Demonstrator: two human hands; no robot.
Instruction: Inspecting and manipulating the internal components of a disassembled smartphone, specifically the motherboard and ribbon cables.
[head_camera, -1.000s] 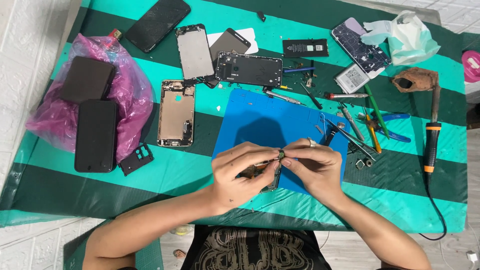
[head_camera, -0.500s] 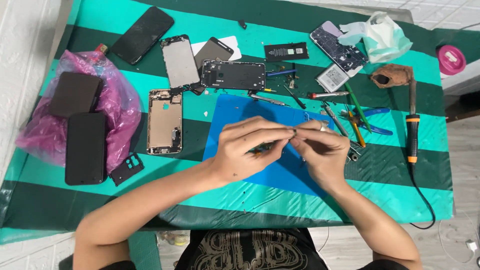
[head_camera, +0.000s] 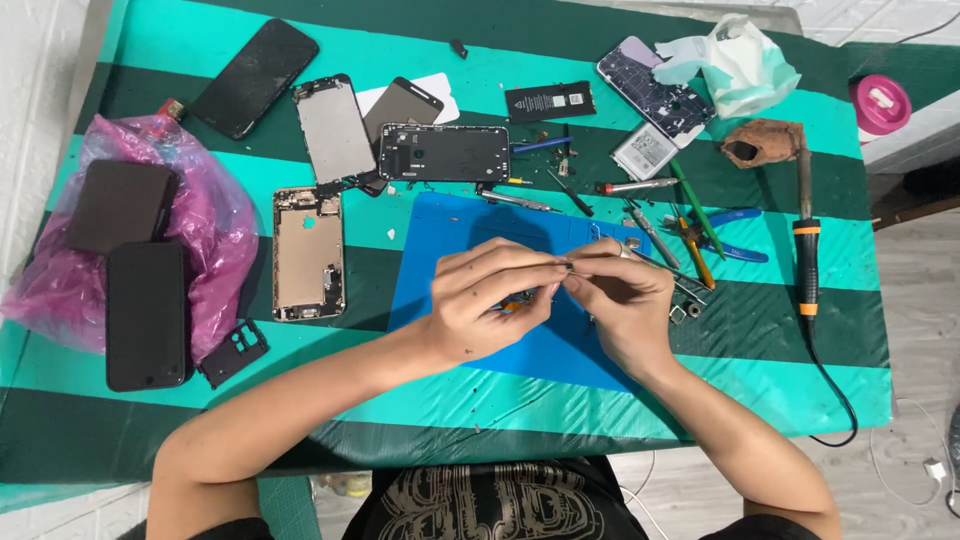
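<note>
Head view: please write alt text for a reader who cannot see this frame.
Seen from above, a person's left hand and right hand meet over a blue work mat, pinching a small part too hidden to identify. Around them on the green striped table lie opened phones, a soldering iron and a pink bag.

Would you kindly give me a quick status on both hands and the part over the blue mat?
Left hand and right hand pinched together on a small part, mostly hidden. Both above the blue mat. Tweezers and screwdrivers lie close beside the right hand.
</note>
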